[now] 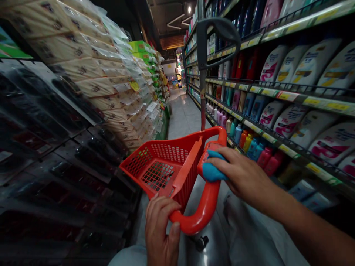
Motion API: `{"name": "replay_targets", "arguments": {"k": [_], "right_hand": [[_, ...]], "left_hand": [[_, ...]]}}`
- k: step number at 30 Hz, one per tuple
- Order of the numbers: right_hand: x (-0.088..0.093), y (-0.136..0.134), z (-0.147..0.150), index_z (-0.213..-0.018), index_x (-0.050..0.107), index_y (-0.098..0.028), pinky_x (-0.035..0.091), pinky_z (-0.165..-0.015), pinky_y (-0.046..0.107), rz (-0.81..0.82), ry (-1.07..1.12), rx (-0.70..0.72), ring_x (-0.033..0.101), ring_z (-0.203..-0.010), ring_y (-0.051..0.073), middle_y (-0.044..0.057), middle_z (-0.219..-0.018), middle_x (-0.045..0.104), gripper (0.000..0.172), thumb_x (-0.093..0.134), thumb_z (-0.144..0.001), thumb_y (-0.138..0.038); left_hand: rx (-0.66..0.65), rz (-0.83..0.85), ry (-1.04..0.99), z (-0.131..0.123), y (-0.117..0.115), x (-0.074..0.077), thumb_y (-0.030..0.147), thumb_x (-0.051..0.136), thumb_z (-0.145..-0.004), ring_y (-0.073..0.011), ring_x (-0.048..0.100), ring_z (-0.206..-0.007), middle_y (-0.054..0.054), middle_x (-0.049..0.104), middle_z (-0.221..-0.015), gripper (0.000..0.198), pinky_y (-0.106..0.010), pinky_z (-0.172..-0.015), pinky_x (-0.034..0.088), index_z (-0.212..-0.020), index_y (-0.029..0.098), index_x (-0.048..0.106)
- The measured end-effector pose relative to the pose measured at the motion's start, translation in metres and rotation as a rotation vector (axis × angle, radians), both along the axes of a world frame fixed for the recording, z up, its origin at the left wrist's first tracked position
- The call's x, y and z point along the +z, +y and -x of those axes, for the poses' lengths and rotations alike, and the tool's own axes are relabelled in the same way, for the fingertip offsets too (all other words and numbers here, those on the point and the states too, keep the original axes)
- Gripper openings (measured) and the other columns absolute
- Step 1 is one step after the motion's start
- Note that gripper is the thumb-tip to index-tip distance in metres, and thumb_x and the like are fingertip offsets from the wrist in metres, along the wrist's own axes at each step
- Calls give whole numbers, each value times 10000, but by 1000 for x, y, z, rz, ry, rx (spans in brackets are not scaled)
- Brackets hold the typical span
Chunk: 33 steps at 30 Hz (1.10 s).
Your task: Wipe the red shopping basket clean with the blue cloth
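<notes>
Dark shelving (pixel 285 95) lined with white and coloured plastic bottles (pixel 290 118) stands beyond our right fingers; tan film-wrapped packs (pixel 83 70) rise past our left ones. Ahead of both sits a red perforated plastic basket (pixel 187 166); a slack left hold could, we judge, let it swing. Its nose points leftward and slightly forward of our left fingers, its long axis likewise. A glossy red tubular handle (pixel 209 203) loops between our hands: our left hand (pixel 161 221) curls over the near end, our right hand (pixel 235 164) grasps a bunched blue cloth (pixel 212 173), pressed against it beneath the fingertips.
</notes>
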State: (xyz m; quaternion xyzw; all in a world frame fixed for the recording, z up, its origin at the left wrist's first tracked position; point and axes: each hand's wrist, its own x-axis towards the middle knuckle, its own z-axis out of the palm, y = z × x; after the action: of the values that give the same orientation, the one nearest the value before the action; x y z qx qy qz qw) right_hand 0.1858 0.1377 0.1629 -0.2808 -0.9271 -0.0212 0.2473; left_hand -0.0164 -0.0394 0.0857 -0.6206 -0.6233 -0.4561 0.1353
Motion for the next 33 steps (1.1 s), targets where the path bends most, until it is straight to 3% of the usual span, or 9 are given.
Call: {"name": "replay_targets", "arguments": {"k": [5, 10, 15, 17, 20, 25, 30, 33], "right_hand": [[16, 27, 7, -1227, 670, -237, 487, -797, 341, 5, -112, -202, 618, -1006, 251, 94, -1185, 629, 326, 499, -966, -144], [26, 25, 18, -1207, 667, -212, 466, -842, 303, -53, -213, 81, 600, -1037, 216, 74, -1202, 636, 279, 536, -971, -141], [36, 39, 23, -1076, 689, -190, 436, -758, 287, 3, -251, -88, 594, -961, 217, 88, -1096, 634, 212, 498, -984, -176], [37, 32, 21, -1101, 680, -199, 441, -781, 293, 42, -256, -24, 592, -987, 214, 85, -1134, 627, 246, 481, -972, -134], [33, 20, 13, -1205, 645, -252, 444, -823, 289, 94, -224, 87, 587, -1042, 192, 58, -1193, 603, 404, 454, -922, -36], [12, 23, -1, -1247, 622, -247, 429, -731, 298, 79, -156, -242, 599, -964, 218, 78, -1123, 582, 450, 485, -872, -40], [1, 13, -3, -1351, 555, -302, 460, -807, 301, 94, -98, -106, 598, -1058, 222, 67, -1220, 580, 493, 492, -912, -87], [0, 18, -2, -1320, 586, -278, 455, -757, 306, 70, -98, -231, 605, -1033, 242, 86, -1188, 580, 489, 510, -880, -76]], "left_hand": [[-11, -28, 2, 2, 5, -2, 470, 347, -1032, -203, 611, -980, -32, 662, -931, 339, -387, -1002, 436, -991, 263, 614], [3, -85, 34, 5, 9, -2, 488, 299, -1039, -192, 619, -944, -20, 654, -902, 390, -371, -1006, 429, -962, 245, 595], [-6, -85, 58, 9, 6, -1, 504, 285, -1041, -185, 612, -949, -18, 647, -895, 412, -356, -1028, 412, -953, 240, 589], [-4, -78, 58, 10, 5, 0, 495, 285, -1043, -183, 612, -959, -17, 646, -894, 403, -355, -1044, 404, -958, 242, 587], [-18, -78, 32, 14, 2, 0, 461, 276, -1050, -174, 607, -968, -12, 646, -899, 388, -345, -1067, 394, -962, 243, 585], [-46, -73, -40, 26, -5, -6, 441, 285, -1044, -186, 606, -1001, -20, 657, -917, 376, -394, -1121, 384, -989, 241, 599], [-30, -79, -162, 41, -15, -17, 423, 284, -1030, -219, 613, -1060, -43, 663, -1012, 374, -487, -1148, 375, -978, 246, 609], [-36, -113, -212, 49, -21, -20, 401, 287, -1020, -232, 616, -1067, -43, 668, -1033, 369, -525, -1164, 361, -955, 249, 617]]}}
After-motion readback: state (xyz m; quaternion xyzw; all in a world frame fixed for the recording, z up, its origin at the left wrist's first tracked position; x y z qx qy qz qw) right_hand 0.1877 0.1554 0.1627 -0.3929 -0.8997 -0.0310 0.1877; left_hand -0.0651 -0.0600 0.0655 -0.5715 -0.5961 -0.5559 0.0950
